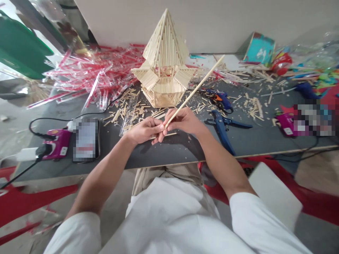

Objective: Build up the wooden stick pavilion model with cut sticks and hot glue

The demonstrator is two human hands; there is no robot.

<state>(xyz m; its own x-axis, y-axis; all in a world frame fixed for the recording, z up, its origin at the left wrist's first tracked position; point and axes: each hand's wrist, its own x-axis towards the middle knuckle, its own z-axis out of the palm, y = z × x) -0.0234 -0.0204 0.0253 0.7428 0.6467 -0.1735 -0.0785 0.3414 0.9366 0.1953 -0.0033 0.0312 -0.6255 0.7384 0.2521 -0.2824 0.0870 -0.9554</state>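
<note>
Before a pale wall (212, 24), the grey desk (144, 155) carries a power strip (58, 143) and phone (86, 141) near its front left corner, wrappers (95, 76) heaped toward the far left, a model (156, 49) by mid far edge, a cutter (221, 128) right of it. Near mid front edge, the left hand's (144, 130) fingers pinch a stick's (197, 86) low end; the right hand's (182, 121) clamp just above, the stick slanting up rightward.

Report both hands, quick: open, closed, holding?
Left hand: at the lower end of the pale stick; whether gripping it can't be told.
Right hand: closed, holding the pale stick.
</note>
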